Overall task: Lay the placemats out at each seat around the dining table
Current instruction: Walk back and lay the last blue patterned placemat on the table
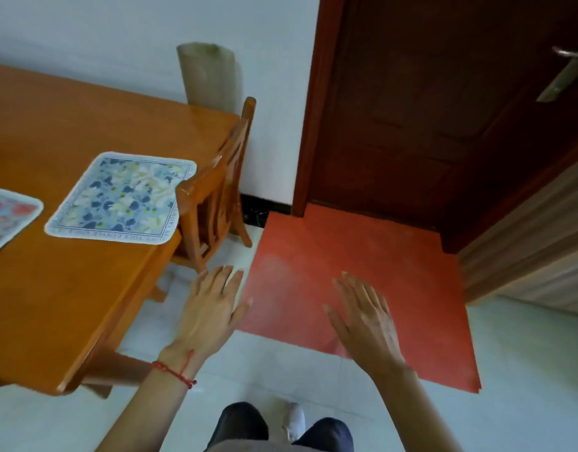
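Beside the bench [95, 295], off its near right corner, is where I stand, and I place everything else against that bench. Its orange wood fills the left of the view. On its far side, against the wall, a rolled mat [209, 75] stands upright, probably parked there out of the way.

Just right of the bench a wooden chair [212, 190] is pushed in, and its back rail overlaps the edge of the blue floral placemat [121, 199]. That placemat lies flat on the bench squarely before the chair, which I read as a seat already served. Left of it along the bench, a pink floral placemat [7, 218] shows only in part, cut by the frame; I judge it marks the neighbouring seat.

Off the bench, over the floor, my left hand [211, 311] hangs nearest the corner, wearing a red string bracelet [175, 373], and my right hand [365, 318] hangs further out above the red floor mat [395, 272]. Each grip is wide, fingers straight and spread, holding nothing. I take it I am between placings, with no placemat in hand, and any seats on the unseen sides remain unknown.
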`<act>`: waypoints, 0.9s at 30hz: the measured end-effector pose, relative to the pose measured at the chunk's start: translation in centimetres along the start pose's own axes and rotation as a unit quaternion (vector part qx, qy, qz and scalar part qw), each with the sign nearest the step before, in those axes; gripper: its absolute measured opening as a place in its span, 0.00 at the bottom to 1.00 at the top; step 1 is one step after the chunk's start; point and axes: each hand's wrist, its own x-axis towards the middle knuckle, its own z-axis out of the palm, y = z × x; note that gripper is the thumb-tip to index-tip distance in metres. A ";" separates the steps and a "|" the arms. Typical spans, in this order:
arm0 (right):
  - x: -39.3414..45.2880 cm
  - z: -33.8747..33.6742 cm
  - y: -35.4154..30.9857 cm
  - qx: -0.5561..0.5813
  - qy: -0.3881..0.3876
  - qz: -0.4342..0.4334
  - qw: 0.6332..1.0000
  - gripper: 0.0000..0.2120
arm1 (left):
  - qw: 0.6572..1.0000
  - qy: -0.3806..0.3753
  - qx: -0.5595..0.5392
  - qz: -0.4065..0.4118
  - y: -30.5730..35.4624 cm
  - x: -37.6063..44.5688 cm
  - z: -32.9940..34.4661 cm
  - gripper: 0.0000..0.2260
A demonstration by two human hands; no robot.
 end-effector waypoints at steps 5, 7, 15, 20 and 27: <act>2.5 0.6 1.6 0.009 -0.005 -0.029 1.000 0.22 | 0.999 0.006 0.000 -0.051 0.6 0.7 0.3 0.29; 3.5 0.8 2.0 0.017 -0.001 -0.036 0.999 0.22 | 0.998 0.005 0.000 -0.060 0.6 1.4 0.3 0.28; 9.6 2.0 2.9 0.031 0.015 -0.061 0.998 0.22 | 0.996 0.040 0.005 -0.077 -0.4 6.3 -1.4 0.30; 15.3 3.4 2.4 0.018 0.028 -0.067 0.997 0.23 | 0.994 0.054 -0.006 -0.091 -2.3 10.9 -2.7 0.30; 25.9 5.3 -0.6 0.010 0.035 -0.101 0.994 0.24 | 0.990 0.075 -0.010 -0.121 -7.6 18.1 -5.2 0.31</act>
